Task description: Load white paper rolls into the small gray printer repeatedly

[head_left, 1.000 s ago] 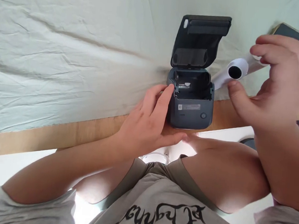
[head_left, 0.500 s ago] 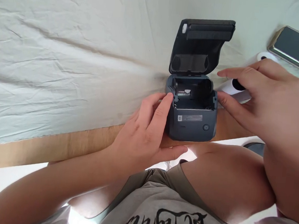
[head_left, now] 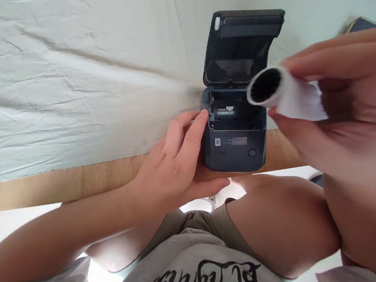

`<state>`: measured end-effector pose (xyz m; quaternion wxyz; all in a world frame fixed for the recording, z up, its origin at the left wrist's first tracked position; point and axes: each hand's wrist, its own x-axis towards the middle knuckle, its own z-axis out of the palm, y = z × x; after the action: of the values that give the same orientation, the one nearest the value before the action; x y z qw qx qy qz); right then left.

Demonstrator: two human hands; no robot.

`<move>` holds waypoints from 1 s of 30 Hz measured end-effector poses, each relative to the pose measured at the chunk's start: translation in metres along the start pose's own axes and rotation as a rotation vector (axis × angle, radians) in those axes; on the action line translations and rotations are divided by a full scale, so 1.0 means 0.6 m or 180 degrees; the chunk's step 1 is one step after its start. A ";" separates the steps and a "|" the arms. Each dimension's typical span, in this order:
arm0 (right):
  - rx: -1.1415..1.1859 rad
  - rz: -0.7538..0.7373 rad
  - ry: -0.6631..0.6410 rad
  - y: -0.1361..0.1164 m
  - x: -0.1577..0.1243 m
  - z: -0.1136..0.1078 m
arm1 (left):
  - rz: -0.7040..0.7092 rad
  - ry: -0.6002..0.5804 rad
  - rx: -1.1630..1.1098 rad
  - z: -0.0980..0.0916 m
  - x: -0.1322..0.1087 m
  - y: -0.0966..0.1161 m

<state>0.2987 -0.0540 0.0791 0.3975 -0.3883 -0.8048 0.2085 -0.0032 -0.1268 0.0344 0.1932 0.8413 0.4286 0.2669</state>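
A dark blue-grey label printer (head_left: 235,151) stands at the table edge with its lid (head_left: 245,45) raised, so its paper bay shows a small label inside. Against its left side rests my left hand (head_left: 179,162), fingers stretched out and fingertips touching the rim by the bay. My right hand (head_left: 354,85) pinches a white paper roll (head_left: 297,95) between thumb and fingers, above and to the right of the bay. The roll's dark hollow core faces left toward the printer, and its near end overlaps the bay's right corner in view.
A pale wrinkled cloth (head_left: 91,75) covers most of the table, leaving a strip of wooden edge (head_left: 82,180) bare. Behind my right hand a phone (head_left: 364,25) shows only its corner. My bare legs and grey shirt are below the table edge.
My right hand has lifted the white paper roll from beside the printer, up and left toward the bay. My left hand keeps its place on the printer, which appears slightly further left in view.
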 end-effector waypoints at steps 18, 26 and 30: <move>-0.0360 -0.0079 -0.0532 0.008 0.061 0.042 | -0.0093 -0.0042 0.0104 -0.005 0.006 0.008; -0.0155 -0.0229 -0.0694 -0.014 0.037 0.024 | -0.0129 0.0191 -0.0071 0.003 0.007 0.015; 0.0071 -0.0652 -0.1001 -0.001 0.028 0.018 | 0.0131 0.0066 -0.0071 -0.001 0.005 0.014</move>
<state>0.2835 -0.0410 0.0813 0.2902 -0.2625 -0.8900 0.2340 0.0033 -0.1288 0.0401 0.1925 0.8449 0.4102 0.2843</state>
